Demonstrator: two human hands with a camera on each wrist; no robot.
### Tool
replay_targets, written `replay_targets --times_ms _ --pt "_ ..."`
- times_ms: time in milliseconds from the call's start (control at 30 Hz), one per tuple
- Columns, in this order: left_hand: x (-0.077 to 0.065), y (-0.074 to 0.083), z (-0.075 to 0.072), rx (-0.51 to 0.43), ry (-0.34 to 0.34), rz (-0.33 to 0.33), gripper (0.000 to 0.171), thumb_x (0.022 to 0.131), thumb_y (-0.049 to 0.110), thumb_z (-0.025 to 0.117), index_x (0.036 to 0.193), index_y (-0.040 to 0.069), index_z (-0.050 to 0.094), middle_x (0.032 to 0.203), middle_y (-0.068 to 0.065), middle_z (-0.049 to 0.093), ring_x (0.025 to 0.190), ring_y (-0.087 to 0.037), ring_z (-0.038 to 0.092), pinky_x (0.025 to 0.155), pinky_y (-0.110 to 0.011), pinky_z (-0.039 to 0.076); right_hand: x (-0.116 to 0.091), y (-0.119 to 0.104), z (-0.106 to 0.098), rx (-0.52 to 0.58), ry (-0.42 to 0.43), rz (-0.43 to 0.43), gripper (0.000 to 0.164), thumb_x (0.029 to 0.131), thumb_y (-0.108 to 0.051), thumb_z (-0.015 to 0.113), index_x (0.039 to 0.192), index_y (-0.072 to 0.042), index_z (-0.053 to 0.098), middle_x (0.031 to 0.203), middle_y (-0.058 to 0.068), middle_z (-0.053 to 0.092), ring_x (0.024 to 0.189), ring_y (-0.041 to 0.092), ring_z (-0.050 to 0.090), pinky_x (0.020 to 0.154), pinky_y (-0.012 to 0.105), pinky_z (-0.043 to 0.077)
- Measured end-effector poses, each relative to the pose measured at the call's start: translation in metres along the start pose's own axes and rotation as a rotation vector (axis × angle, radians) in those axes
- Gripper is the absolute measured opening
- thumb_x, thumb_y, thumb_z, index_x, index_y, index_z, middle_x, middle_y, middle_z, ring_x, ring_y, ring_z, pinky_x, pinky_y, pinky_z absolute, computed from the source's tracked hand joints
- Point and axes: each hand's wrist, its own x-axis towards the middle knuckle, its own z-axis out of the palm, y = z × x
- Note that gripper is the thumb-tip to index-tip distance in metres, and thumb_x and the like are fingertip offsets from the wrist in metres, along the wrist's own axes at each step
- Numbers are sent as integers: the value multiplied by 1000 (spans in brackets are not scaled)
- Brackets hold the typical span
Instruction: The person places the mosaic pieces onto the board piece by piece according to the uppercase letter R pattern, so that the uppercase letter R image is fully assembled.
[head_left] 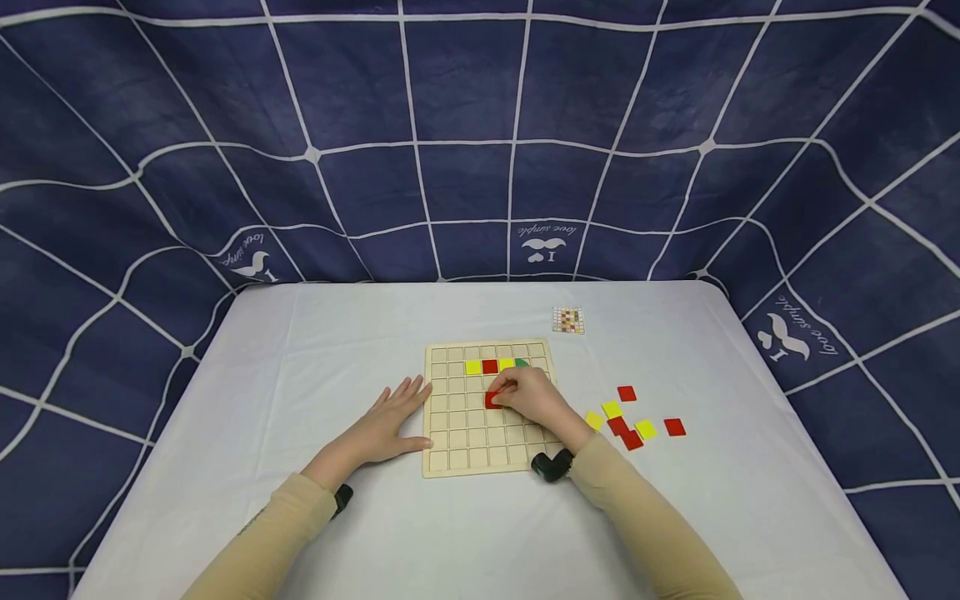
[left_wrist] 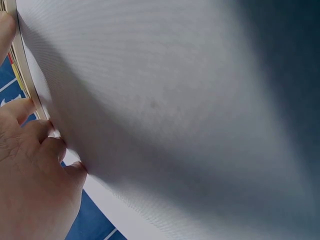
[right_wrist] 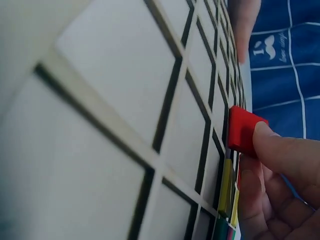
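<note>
White cloth (head_left: 750, 517) covers the table, with navy fabric (head_left: 468, 92), lined in a white grid, behind and at both sides. One board (head_left: 457, 419) and one card (head_left: 567, 320) lie on it, the card beyond the board's far right corner. Seven loose tiles (head_left: 675, 427) show right of the board: four red, three yellow. One row on the board shows two yellow, one red and one green; the hand may hide more. The right hand (head_left: 531, 396) pinches one red tile (head_left: 492, 401) over the board; the left hand (head_left: 386, 427), fingers spread, touches its left edge.
</note>
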Motion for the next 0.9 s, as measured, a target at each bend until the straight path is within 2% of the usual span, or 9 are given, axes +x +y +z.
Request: replay_targets --times_ms 267,533,700,900 --pt "0 0 -1 -4 -8 -8 95 84 49 72 156 9 25 164 -14 15 153 -36 9 124 -57 6 0 -7 4 -154 39 -64 5 86 -6 75 88 -11 76 83 -1 62 76 10 53 66 20 47" --pt "0 0 -2 -5 -6 -8 96 84 50 72 157 9 25 165 -15 15 153 -36 9 123 -58 6 1 -7 6 -225 30 -60 9 86 -9 76 94 -11 79 86 -1 61 78 12 49 67 23 43" --pt "-1 0 -2 -8 -9 -1 96 84 49 72 157 8 24 165 -15 15 153 -37 9 123 -58 6 -1 -4 -3 -174 36 -32 13 87 -13 75 100 -12 78 87 -1 62 77 12 51 68 24 44" --pt "-1 -1 -1 -15 -9 2 95 85 48 72 156 8 25 165 -15 15 153 -36 9 123 -58 6 -12 12 -31 -88 75 -11 20 88 -15 74 107 -8 75 93 1 66 78 13 56 69 24 48"
